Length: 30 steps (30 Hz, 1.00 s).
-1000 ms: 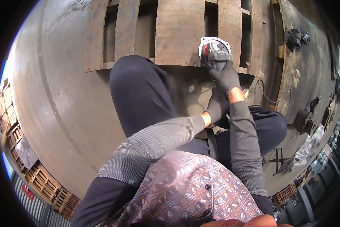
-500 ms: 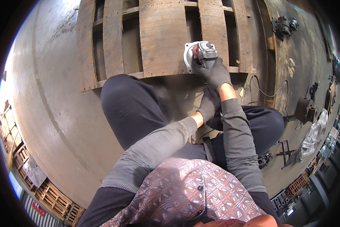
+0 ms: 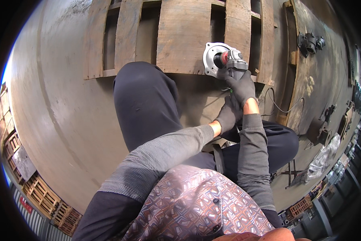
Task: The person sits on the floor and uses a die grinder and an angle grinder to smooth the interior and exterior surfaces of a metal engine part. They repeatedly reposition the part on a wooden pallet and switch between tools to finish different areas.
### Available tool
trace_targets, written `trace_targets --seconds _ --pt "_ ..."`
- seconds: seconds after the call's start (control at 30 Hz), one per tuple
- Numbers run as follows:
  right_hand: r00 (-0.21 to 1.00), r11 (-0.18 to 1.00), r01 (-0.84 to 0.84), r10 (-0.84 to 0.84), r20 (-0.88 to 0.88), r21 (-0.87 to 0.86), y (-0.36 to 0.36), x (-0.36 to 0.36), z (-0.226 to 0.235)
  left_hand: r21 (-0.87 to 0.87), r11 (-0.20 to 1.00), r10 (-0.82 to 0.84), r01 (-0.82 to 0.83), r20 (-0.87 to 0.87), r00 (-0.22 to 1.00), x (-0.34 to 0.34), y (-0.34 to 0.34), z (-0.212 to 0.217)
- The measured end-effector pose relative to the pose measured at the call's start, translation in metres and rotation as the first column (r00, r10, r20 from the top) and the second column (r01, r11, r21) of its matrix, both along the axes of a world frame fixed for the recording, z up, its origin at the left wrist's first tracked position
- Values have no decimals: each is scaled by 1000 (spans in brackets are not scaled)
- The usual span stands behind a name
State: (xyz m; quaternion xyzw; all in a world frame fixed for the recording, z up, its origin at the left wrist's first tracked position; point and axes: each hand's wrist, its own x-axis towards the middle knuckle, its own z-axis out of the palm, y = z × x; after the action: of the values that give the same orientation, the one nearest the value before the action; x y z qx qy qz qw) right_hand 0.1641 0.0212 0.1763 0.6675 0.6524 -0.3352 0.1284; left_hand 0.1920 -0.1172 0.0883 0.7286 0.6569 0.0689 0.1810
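Both of my hands wear dark grey gloves and are closed round an angle grinder (image 3: 237,65). My right hand (image 3: 243,88) wraps the body just behind its grey head. Nearer to me, my left hand (image 3: 229,114) grips the rear part, which the gloves mostly hide. At the grinder's front, a red piece and a dark round attachment sit over the opening of a silver metal flange (image 3: 208,54). The flange has holes around its rim and lies at the near edge of a wooden pallet (image 3: 183,38). Whether the attachment touches the metal, I cannot tell.
A grey cord (image 3: 283,111) loops over the floor on the right, beside a second wooden platform (image 3: 299,76). Dark metal castings (image 3: 310,43) stand on the far right. Crumpled plastic sheeting (image 3: 323,158) lies nearer on the right. Stacked pallets (image 3: 39,193) are at the lower left.
The grinder's head has shifted right and towards me relative to the flange, uncovering more of its ring and the dark attachment. Both hands keep their grip. The whole view has also shifted slightly.
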Motion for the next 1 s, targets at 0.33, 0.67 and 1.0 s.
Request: trace_targets --seconds 0.33,0.67,1.0 --pt "999 999 -21 20 35 26 -14 6 -3 -304 871 418 -387 871 257 -3 -19 16" --pt "994 996 -65 71 -82 68 1 -25 -10 -80 897 358 -434 706 611 -29 11 6" --pt "999 999 -25 24 27 37 0 2 -6 -448 848 524 -283 791 315 -25 2 37"
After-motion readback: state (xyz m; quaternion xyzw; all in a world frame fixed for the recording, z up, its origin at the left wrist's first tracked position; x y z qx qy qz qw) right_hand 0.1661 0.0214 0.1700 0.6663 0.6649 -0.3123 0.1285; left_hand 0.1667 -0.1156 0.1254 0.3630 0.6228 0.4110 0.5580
